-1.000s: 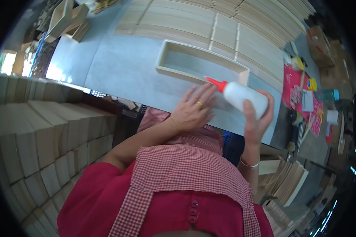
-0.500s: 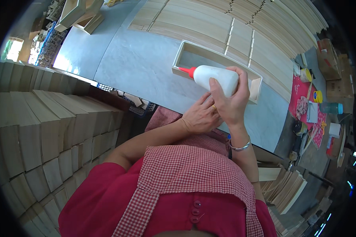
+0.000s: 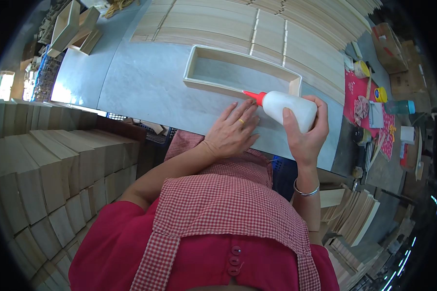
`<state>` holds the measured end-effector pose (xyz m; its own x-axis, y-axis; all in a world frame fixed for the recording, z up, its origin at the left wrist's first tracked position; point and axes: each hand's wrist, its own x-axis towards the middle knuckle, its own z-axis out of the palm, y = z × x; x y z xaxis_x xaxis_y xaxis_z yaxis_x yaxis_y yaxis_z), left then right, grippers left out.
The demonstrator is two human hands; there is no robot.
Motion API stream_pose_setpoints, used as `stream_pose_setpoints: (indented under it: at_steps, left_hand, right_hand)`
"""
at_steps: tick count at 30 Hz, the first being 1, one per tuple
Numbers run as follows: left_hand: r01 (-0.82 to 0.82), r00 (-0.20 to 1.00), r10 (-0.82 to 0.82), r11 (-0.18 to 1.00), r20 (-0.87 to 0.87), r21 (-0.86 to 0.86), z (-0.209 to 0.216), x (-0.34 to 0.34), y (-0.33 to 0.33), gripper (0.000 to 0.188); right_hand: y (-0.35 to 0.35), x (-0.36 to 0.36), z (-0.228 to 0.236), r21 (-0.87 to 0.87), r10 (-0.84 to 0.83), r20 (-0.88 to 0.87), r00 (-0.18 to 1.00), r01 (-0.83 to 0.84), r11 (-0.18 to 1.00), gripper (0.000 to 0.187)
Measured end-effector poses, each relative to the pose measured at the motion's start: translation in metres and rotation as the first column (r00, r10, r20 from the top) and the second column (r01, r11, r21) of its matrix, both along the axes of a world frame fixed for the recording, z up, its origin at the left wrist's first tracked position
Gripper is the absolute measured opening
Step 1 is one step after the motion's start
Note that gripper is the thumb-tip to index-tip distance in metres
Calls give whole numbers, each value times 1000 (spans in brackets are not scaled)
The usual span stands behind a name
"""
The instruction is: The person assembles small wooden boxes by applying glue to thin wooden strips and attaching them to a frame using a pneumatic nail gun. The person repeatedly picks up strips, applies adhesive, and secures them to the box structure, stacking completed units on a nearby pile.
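- Right hand (image 3: 308, 138): grip closed around the white squeeze bottle (image 3: 290, 110), thumb on the near side; bottle tilted, red nozzle (image 3: 255, 97) pointing left.
- Left hand (image 3: 232, 130): grip empty, fingers loosely spread, palm down over the worktop (image 3: 145, 92), fingertips just beside the nozzle.
- Wooden frame (image 3: 211, 86): long, rectangular, on the worktop beyond both hands; nozzle tip at its near wall, contact not clear.
- Risk, spill: a hard squeeze could drip liquid on the worktop or the left fingers, so close is the nozzle.
- Risk, shift: a bump from the bottle could slide the frame, as neither hand appears to hold it.
- Container, bottle: fill level cannot be told.
- Container, frame: nothing inside; a grey surface like the worktop shows within its walls.
- Containers, small wooden boxes (image 3: 65, 26): far left corner, tipped together; contents cannot be told.
- Container, yellow tub (image 3: 380, 94): right side; contents hidden.
- Container, clear jar (image 3: 398, 107): blue lid, beside the tub; contents unclear.
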<state>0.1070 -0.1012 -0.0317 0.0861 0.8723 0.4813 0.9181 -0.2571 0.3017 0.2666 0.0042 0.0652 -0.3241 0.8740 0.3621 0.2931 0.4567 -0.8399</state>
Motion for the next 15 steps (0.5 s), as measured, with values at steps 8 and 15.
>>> stream_pose_setpoints:
  at_steps: [8, 15]
  left_hand:
    - [5, 1000, -4, 998, 17, -55, 0, 2, 0, 43]
    - [-11, 1000, 11, 998, -10, -63, 2, 3, 1, 42]
  right_hand:
    - [5, 58, 12, 3, -146, 65, 987, 146, 989, 48]
    - [12, 96, 12, 40, -247, 94, 965, 244, 969, 47]
